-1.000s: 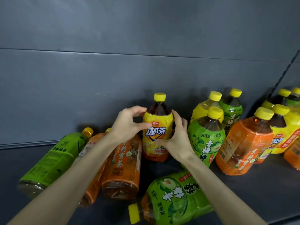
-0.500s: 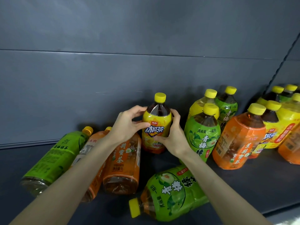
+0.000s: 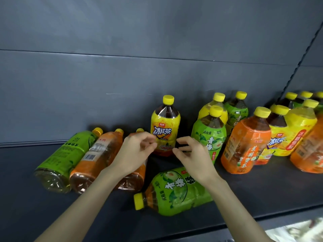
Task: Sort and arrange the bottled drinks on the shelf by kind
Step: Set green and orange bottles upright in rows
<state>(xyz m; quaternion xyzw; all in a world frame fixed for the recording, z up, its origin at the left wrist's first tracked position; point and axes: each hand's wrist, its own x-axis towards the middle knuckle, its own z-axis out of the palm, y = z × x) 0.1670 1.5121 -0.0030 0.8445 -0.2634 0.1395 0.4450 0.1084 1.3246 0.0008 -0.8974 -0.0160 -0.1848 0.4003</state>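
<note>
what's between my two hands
Head view: the upright yellow-label iced tea bottle stands in the gap between the left hand and right hand.

An iced tea bottle (image 3: pixel 165 130) is standing at the back of the shelf (image 3: pixel 262 193); three bottles (image 3: pixel 97 159) are lying left of it; a plum tea bottle (image 3: pixel 176 191) is lying before it; other bottles (image 3: pixel 244 142) are standing rightward.

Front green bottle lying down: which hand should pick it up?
Probably the right hand: it hovers just above the front green bottle, while the left hand is over the orange bottles.
</note>
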